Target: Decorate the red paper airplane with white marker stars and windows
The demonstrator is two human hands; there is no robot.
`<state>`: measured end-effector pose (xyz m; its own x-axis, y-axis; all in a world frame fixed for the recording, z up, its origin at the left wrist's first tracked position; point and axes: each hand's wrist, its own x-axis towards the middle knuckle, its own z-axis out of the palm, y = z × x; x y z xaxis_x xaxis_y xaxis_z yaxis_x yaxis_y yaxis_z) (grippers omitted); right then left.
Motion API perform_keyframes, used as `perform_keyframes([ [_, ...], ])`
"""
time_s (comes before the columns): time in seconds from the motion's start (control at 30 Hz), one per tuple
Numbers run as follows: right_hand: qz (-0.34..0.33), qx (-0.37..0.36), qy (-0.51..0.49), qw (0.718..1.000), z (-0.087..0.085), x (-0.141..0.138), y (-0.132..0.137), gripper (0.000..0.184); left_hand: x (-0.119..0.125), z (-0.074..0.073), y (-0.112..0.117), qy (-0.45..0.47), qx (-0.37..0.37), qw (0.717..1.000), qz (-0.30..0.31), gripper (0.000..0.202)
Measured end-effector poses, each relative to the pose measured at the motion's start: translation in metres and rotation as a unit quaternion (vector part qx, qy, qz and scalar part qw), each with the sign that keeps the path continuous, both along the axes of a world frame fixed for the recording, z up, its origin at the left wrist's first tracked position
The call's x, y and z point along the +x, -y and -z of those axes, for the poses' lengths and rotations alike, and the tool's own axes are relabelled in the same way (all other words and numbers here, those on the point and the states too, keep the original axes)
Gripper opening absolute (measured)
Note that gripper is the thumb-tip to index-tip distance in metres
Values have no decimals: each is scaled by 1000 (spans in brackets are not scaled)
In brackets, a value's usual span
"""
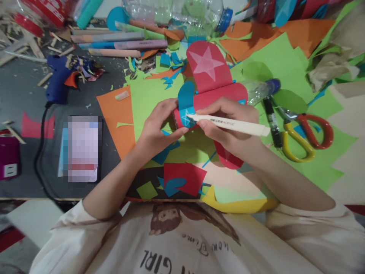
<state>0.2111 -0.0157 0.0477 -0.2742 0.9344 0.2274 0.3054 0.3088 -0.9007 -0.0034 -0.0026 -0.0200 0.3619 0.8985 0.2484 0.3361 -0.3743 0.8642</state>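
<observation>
A paper-covered plastic bottle [258, 91] lies on its side, wrapped in red and blue paper with rounded wings. One red wing [209, 62] bears a pale star. My left hand [158, 127] grips the wrapped end, thumb below and fingers above. In my right hand [228, 121] is a white acrylic marker [236, 125], its tip on the blue paper band [186, 116], where white star lines show. My right fingers also rest against the red wrap. A second red wing [228, 154] sticks out below my right hand.
Scissors [299, 137] and a black pen [273, 123] lie to the right on green paper. On the left are a blue glue gun [57, 80] with its cord and a phone [84, 148]. Several markers [122, 43], a clear bottle [182, 13] and paper scraps fill the back.
</observation>
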Motion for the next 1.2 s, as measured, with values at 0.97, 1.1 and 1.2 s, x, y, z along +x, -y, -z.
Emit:
perform_keyframes([
  [0.97,38,-16,36,999,3,1,2,16,0,1,0,9,-8,1000,1,53],
  [1.1,29,10,2,1000,3,0,1,13,0,3,-1,9,0,1000,1,53],
  [1.2,41,16,-17,999,2,-1,0,10,0,1,-1,7,1,1000,4,53],
])
